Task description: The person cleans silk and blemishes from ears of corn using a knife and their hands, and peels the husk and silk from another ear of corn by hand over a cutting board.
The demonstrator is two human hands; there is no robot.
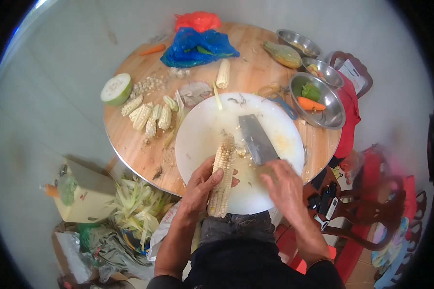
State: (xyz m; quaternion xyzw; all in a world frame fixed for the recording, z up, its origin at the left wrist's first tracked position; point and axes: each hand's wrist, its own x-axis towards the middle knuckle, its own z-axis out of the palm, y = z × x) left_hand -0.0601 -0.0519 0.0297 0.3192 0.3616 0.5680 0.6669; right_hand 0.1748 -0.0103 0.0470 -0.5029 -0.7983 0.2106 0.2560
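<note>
Taking the white board (200, 144) as our clock, with twelve o'clock far from the person, we find the corn cob (224, 166) above its middle, a little toward seven. The left hand (202, 185), at about half past seven, is curled around the lower part of the cob, thumb on the near face and fingers behind; we think this grip makes it steady and leaves the upper kernels uncovered. The right hand (285, 185), at four o'clock, is at the handle end of the cleaver (258, 139), but it is blurred, so we cannot tell if its fingers are closed there. The blade lies toward two o'clock, perhaps to be within easy reach. At ten o'clock we see the other cobs (149, 115) in a group on the wooden table (255, 43), probably set aside from the board to leave it room. As for containers, the large bowl (332, 96) at two o'clock holds a green pepper (311, 90) and a carrot (310, 103). Just beyond it, the middle bowl (333, 76) has some orange-red pieces, and the farthest bowl (287, 36), near one o'clock, has contents which we cannot identify. At eleven, the blue bag (193, 50) shows something green inside.
</note>
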